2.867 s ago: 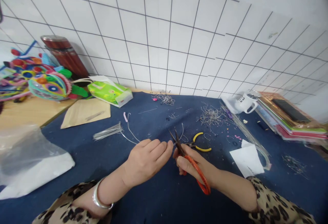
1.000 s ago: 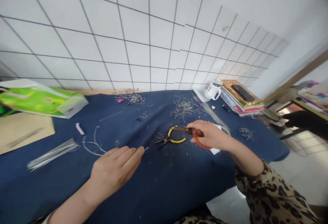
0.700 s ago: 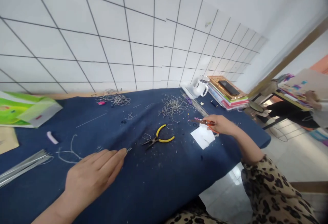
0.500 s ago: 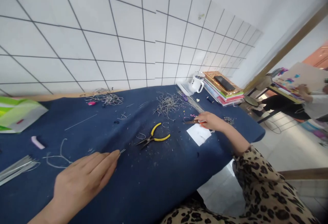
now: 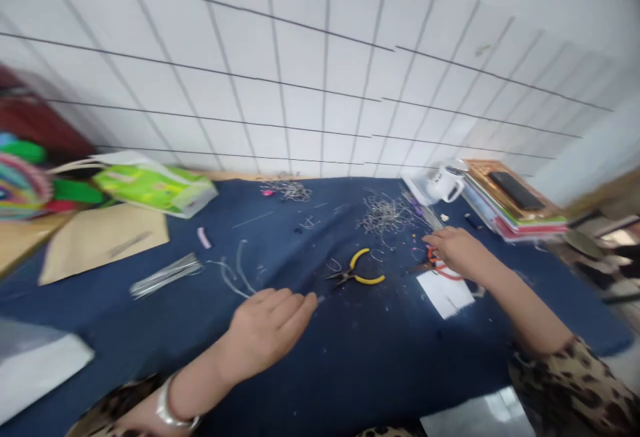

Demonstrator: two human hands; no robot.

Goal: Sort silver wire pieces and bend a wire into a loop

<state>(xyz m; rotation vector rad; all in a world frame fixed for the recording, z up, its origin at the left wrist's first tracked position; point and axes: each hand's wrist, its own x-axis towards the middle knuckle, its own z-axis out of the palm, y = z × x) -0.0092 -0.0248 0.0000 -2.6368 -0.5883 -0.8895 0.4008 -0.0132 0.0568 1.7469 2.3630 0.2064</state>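
My left hand (image 5: 270, 327) is closed in a pinch at the front middle of the blue cloth. Thin wire pieces (image 5: 323, 298) stick out faintly past its fingertips. Beyond them, yellow-handled pliers (image 5: 357, 272) lie with their jaws pointing left. My right hand (image 5: 457, 250) hovers low with its fingers curled together, right by the orange handles of a pair of scissors (image 5: 440, 267). Whether those fingers grip a handle or something small is hidden. The scissors lie partly over a white paper sheet (image 5: 447, 297). Small pink bits are close to the right fingertips.
A heap of tangled wire (image 5: 383, 214) lies behind the pliers. At the back right stand a white mug (image 5: 445, 184) and stacked books (image 5: 515, 200) with a phone on top. To the left are a wire bundle (image 5: 167, 276), a green bag (image 5: 155, 187) and a brown envelope (image 5: 107, 237).
My view has swung left, so everything sits further right and more of the left side shows. My left hand stays pinched on the wire. Both orange handle loops of the scissors now show more.
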